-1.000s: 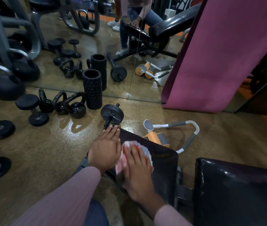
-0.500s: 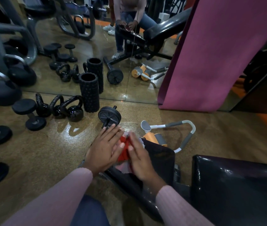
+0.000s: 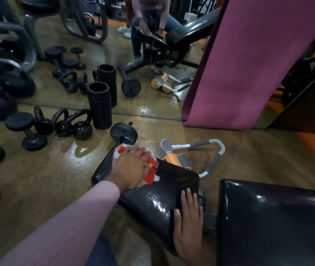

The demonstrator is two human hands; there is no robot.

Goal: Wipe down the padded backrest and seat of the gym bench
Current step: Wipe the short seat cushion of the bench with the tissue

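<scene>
The black padded seat (image 3: pixel 158 204) of the gym bench slopes away from me in the lower middle, and the shiny black backrest (image 3: pixel 272 221) fills the lower right. A red and white cloth (image 3: pixel 150 169) lies on the far end of the seat. My left hand (image 3: pixel 131 167) presses flat on this cloth with straight fingers. Nearer me, my right hand (image 3: pixel 189 225) rests flat on the seat's near right part, beside the gap to the backrest, and holds nothing.
Past the seat's end lie a black bench wheel (image 3: pixel 124 133) and an orange and grey ab roller (image 3: pixel 191 156). Kettlebells (image 3: pixel 76 125), dumbbells (image 3: pixel 26 129) and a black foam roller (image 3: pixel 100 104) stand to the left by a wall mirror. A purple mat (image 3: pixel 247 64) leans at the right.
The cloth passed from my right hand to my left, which now presses it on the seat's far end. My right hand drew back and lies flat on the seat near the backrest.
</scene>
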